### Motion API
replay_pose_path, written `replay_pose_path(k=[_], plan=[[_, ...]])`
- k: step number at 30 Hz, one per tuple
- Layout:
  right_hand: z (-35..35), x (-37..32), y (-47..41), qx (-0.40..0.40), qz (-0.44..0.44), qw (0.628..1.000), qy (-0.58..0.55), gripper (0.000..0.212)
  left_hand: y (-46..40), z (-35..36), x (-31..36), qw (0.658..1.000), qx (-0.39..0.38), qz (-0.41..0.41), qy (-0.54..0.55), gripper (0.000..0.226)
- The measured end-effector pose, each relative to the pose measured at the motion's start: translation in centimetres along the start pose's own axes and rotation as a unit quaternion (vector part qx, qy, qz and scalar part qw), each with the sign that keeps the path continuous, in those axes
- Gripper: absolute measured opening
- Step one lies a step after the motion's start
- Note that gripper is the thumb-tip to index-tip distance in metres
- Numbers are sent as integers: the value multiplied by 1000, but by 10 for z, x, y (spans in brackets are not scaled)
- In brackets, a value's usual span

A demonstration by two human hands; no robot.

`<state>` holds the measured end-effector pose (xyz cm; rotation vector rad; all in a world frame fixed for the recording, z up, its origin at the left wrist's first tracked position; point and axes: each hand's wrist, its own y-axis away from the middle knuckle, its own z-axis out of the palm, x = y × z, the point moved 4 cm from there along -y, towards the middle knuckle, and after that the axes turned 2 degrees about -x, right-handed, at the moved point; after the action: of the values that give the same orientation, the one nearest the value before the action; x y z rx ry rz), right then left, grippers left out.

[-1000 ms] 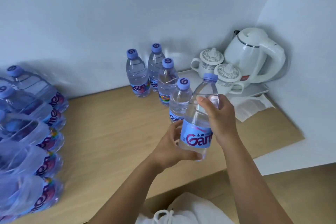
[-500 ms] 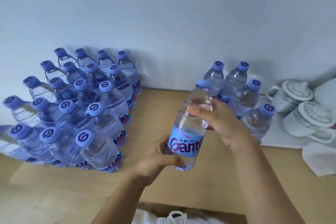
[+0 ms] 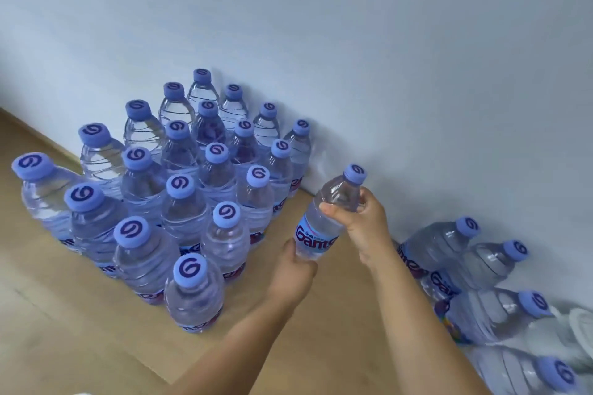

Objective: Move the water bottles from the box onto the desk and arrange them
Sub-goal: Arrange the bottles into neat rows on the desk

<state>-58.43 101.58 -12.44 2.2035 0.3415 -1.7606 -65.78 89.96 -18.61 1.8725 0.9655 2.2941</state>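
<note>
- Forearms reach in from the bottom edge, both meeting on one bottle (image 3: 324,228) held above the table (image 3: 337,308), tilted with its cap toward the wall (image 3: 385,42).
- The left hand (image 3: 293,268) cups the bottle's base from below, fingers curled round it; the right hand (image 3: 359,221) pinches the shoulder just under the cap, thumb across the front. My reading: base support plus a neck grip gives control of the tilt for setting it down upright.
- The held bottle hangs in the gap between two groups, near the right edge of the block, so it probably goes into that block's nearest open spot.
- To the left stands the block (image 3: 179,199), many bottles upright in tight rows, touching, caps up, running back to the wall. Packing them tight and against the wall likely saves space and keeps them from tipping.
- To the right, the small group (image 3: 475,269) sits close to the wall; wide-angle distortion makes these bottles look slanted, and I cannot tell whether they truly lean.
- Something white (image 3: 577,327) shows at the right edge beyond that group, too blurred to name.
- No box is in view, so what remains in it cannot be judged.
</note>
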Motion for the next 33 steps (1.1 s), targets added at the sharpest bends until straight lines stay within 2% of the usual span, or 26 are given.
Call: replay_pose_path(k=[2,5,7,9,11,14,19,28,33], plan=[[7,1,-18,6,-11,1000,3,33,-15,1,7,999,24,4,24,44],[20,2,-39,3,-25,1000,1,34,-35,1,13,996,74,11,42,57],[27,6,-51,-4,-37,999,7,35,-50,0,11,995,87,1,52,54],[33,10,-59,-2,-36,999,19,36,-64,1,8,996,61,-15,62,50],[36,12,-64,3,-37,998,48,45,-76,2,8,997,34,-24,61,54],[36,17,-70,9,-42,997,70,61,-90,2,7,997,29,-33,60,61],[28,27,-74,24,-41,996,72,70,-98,13,2,995,14,-52,85,73],[26,25,-86,66,-64,989,115,73,-108,14,17,999,15,-35,39,71],[25,17,-65,127,-43,979,153,89,-101,18,23,999,-12,-33,23,63]])
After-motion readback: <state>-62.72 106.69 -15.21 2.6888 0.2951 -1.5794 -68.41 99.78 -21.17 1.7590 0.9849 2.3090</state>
